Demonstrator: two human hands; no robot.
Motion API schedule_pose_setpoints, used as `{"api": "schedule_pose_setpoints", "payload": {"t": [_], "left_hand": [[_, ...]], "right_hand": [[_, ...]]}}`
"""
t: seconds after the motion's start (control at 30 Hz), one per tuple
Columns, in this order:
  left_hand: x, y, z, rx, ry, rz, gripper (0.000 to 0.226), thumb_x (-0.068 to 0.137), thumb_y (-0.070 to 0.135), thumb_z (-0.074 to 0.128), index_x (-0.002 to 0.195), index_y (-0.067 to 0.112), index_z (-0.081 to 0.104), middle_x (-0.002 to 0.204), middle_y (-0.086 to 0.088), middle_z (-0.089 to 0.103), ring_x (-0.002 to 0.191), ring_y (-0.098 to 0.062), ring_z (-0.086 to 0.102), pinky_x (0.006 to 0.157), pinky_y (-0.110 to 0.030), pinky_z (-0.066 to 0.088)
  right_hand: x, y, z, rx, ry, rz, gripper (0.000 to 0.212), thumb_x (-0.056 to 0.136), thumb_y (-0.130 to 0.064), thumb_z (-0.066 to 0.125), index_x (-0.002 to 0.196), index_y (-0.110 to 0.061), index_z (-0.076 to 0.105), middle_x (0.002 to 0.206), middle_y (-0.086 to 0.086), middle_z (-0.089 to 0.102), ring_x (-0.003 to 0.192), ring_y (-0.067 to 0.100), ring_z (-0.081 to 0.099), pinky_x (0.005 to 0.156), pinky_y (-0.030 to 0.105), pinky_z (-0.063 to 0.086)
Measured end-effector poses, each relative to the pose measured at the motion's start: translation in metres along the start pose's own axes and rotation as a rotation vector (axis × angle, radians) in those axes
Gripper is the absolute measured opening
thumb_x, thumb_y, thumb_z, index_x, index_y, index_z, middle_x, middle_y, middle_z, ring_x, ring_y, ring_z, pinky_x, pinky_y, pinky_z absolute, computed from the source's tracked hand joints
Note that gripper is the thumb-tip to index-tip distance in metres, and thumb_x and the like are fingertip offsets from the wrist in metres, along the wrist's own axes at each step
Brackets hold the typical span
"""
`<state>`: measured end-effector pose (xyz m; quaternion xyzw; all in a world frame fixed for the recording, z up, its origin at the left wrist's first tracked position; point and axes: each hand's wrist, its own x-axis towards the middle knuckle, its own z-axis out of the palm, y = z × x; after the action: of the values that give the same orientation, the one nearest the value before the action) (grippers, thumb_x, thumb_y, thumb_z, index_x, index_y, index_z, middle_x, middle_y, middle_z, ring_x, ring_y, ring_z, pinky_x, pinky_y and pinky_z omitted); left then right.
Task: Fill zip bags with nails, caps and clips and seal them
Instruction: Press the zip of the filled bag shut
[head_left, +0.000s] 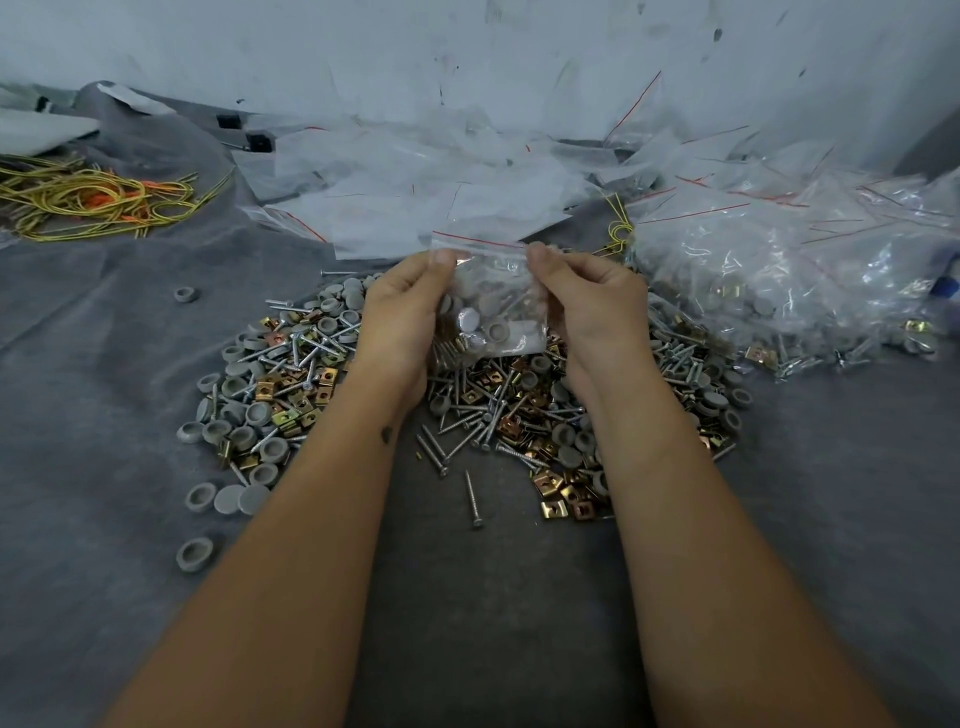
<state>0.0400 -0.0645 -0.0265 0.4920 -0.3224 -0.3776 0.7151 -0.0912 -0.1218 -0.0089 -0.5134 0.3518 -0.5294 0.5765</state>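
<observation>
Left hand (402, 312) and right hand (587, 306) each pinch a top corner of one zip bag (491, 306), held upright above the heap of nails, caps and clips (291, 379). Bag holds grey caps, nails and clips. Filled bags (779, 270) lie piled right of it on the grey cloth (93, 364).

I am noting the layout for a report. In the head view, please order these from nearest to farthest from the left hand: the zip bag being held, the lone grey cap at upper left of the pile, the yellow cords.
1. zip bag: pinched at its top by the left hand, in the middle.
2. lone grey cap: on the cloth, to the left.
3. yellow cords: far left, toward the back.
</observation>
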Motion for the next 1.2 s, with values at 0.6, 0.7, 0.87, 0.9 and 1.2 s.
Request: {"api": "schedule_pose_setpoints", "payload": {"t": [0.6,0.7,0.87,0.9,1.2], "left_hand": [[-0.005,0.001,0.004,0.021,0.014,0.178,0.023,0.101,0.022,0.05,0.081,0.015,0.059,0.062,0.006,0.063,0.053,-0.012,0.061,0.049,-0.032,0.055],[-0.001,0.001,0.002,-0.034,0.11,0.161,0.016,0.098,0.015,0.057,0.082,0.017,0.058,0.066,0.003,0.059,0.051,-0.008,0.052,0.049,-0.023,0.046],[0.001,0.002,-0.002,-0.122,0.114,0.143,0.015,0.095,0.013,0.06,0.081,0.017,0.059,0.067,0.004,0.064,0.049,-0.012,0.047,0.05,-0.028,0.047],[0.001,0.002,-0.002,-0.126,0.122,0.144,0.016,0.095,0.013,0.06,0.08,0.018,0.059,0.066,0.005,0.065,0.046,-0.011,0.048,0.047,-0.025,0.046],[0.004,-0.003,0.0,-0.124,0.179,0.159,0.016,0.099,0.018,0.056,0.083,0.021,0.056,0.062,0.007,0.062,0.049,-0.009,0.05,0.044,-0.025,0.041]], "right_hand": [[-0.004,-0.007,0.003,-0.037,-0.056,-0.064,0.018,0.087,-0.005,0.065,0.073,-0.016,0.068,0.066,0.002,0.056,0.066,0.018,0.048,0.063,0.027,0.043],[-0.004,-0.006,0.003,-0.105,-0.033,-0.08,0.009,0.089,-0.011,0.067,0.081,-0.014,0.069,0.067,0.0,0.058,0.068,0.016,0.05,0.066,0.026,0.046],[-0.003,-0.006,0.0,-0.103,-0.036,-0.071,0.006,0.088,-0.011,0.068,0.083,-0.011,0.071,0.068,0.003,0.062,0.066,0.015,0.055,0.061,0.023,0.048],[-0.003,-0.005,0.0,-0.132,-0.034,-0.096,0.006,0.089,-0.01,0.068,0.084,-0.012,0.071,0.067,0.002,0.063,0.063,0.013,0.055,0.06,0.023,0.048],[-0.003,-0.003,0.0,-0.227,-0.1,-0.134,0.006,0.089,-0.022,0.07,0.09,-0.016,0.07,0.067,-0.006,0.065,0.06,0.007,0.058,0.062,0.026,0.055]]}}
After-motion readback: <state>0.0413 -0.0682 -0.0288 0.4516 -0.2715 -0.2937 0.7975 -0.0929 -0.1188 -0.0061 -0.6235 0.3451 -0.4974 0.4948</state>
